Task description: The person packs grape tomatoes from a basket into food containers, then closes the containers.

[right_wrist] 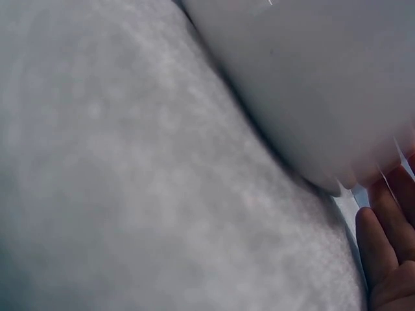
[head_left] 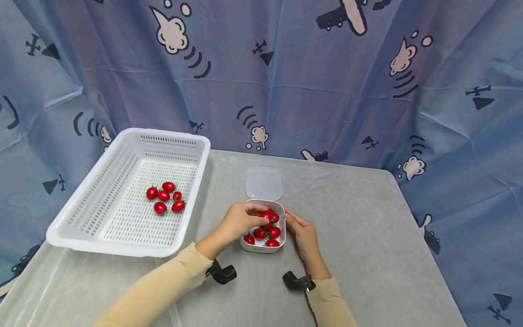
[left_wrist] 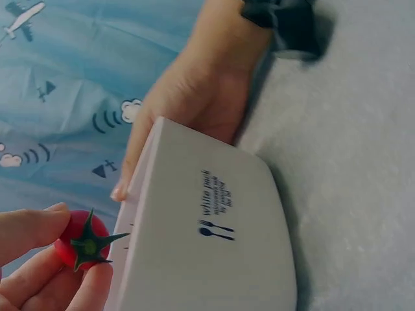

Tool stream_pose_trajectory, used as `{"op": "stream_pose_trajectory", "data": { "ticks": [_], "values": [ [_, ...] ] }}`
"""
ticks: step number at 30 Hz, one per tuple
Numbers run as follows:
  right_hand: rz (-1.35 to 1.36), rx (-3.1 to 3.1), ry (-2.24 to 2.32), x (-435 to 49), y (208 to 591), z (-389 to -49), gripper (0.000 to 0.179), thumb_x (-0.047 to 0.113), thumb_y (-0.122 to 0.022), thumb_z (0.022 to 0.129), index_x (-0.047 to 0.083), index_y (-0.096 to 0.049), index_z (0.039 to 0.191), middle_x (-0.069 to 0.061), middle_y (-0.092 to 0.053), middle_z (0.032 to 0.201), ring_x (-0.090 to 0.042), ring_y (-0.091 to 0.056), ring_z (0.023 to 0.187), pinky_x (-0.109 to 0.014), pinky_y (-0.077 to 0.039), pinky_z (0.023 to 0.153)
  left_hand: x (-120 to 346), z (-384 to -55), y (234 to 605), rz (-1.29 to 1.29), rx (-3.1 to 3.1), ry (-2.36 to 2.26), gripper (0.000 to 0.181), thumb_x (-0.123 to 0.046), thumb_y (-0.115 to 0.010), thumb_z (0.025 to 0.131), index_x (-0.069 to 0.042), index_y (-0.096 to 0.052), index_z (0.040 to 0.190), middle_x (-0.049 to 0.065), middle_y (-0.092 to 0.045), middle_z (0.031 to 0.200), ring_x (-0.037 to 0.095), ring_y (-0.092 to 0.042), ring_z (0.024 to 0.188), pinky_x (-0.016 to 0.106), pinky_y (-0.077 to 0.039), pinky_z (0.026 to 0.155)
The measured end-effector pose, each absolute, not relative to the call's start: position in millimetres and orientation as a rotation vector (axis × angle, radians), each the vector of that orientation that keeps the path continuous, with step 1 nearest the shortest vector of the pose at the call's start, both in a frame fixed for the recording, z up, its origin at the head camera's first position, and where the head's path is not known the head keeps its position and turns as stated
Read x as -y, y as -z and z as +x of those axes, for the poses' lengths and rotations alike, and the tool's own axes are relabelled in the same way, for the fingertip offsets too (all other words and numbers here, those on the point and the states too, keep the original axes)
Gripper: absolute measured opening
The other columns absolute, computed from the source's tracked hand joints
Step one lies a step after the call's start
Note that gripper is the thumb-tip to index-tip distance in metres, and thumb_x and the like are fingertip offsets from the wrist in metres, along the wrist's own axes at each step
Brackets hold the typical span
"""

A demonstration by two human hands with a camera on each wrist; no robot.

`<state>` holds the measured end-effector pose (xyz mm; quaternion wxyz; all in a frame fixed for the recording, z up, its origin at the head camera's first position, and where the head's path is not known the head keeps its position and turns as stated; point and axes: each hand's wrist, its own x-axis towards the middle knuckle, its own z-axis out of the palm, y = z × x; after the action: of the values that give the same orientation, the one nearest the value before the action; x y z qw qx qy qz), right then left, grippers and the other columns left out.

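My left hand (head_left: 240,221) pinches a red cherry tomato (left_wrist: 71,251) with a green calyx between thumb and fingers, over the small white container (head_left: 260,249). Several cherry tomatoes (head_left: 274,232) lie inside that container. Against its right side rests my right hand (head_left: 303,234), the fingers fairly straight along the outer wall. The left wrist view shows the container's front wall with dark printing (left_wrist: 217,204) and a fork and spoon mark. In the right wrist view, the right fingers (right_wrist: 376,240) touch the container's side, and part of that hand is cut off.
A large white perforated basket (head_left: 122,245) stands at the left with several cherry tomatoes (head_left: 163,195) in it. Behind the container lies a translucent lid (head_left: 263,181) on the grey table (head_left: 367,236). A blue patterned curtain (head_left: 327,91) hangs along the back edge.
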<state>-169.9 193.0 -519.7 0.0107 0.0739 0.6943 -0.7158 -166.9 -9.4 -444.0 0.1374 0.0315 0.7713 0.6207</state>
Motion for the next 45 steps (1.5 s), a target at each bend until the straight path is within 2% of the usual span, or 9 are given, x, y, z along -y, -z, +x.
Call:
{"op": "stream_pose_trajectory", "data": {
  "ticks": [19, 28, 36, 45],
  "values": [
    [0.232, -2.162, 2.244, -192.9, 519.8, -170.1, 0.037, 0.015, -0.067, 0.095, -0.005, -0.065, 0.125, -0.018, -0.063, 0.130, 0.004, -0.066, 0.106, -0.017, -0.054, 0.090, -1.3, -163.2, 450.1, 0.202, -2.482, -1.536, 0.026, -0.007, -0.078, 0.081, -0.002, -0.076, 0.107, 0.014, -0.076, 0.104, 0.023, -0.067, 0.097, 0.026, -0.056, 0.077],
    [0.238, -2.153, 2.252, -192.5, 518.7, -170.0, 0.037, 0.014, -0.067, 0.095, -0.007, -0.064, 0.125, -0.017, -0.064, 0.129, 0.004, -0.067, 0.104, -0.017, -0.054, 0.090, -5.6, -160.7, 450.3, 0.240, -2.576, -1.445, 0.028, -0.008, -0.080, 0.079, -0.001, -0.076, 0.106, 0.013, -0.076, 0.105, 0.024, -0.068, 0.098, 0.032, -0.057, 0.082],
    [0.245, -2.182, 2.215, -193.2, 518.7, -170.4, 0.036, 0.015, -0.066, 0.096, -0.005, -0.065, 0.126, -0.018, -0.063, 0.130, 0.005, -0.066, 0.105, -0.016, -0.053, 0.090, -6.4, -159.8, 447.8, 0.251, -2.605, -1.407, 0.027, -0.009, -0.082, 0.078, -0.001, -0.076, 0.103, 0.012, -0.076, 0.102, 0.023, -0.068, 0.094, 0.031, -0.057, 0.080],
    [0.251, -2.164, 2.230, -193.4, 519.0, -170.7, 0.037, 0.016, -0.067, 0.095, -0.005, -0.065, 0.126, -0.017, -0.064, 0.130, 0.004, -0.067, 0.105, -0.017, -0.053, 0.091, -3.7, -160.0, 448.8, 0.227, -2.552, -1.489, 0.028, -0.010, -0.079, 0.082, 0.000, -0.075, 0.108, 0.013, -0.076, 0.105, 0.025, -0.069, 0.099, 0.032, -0.057, 0.083]
  ]
}}
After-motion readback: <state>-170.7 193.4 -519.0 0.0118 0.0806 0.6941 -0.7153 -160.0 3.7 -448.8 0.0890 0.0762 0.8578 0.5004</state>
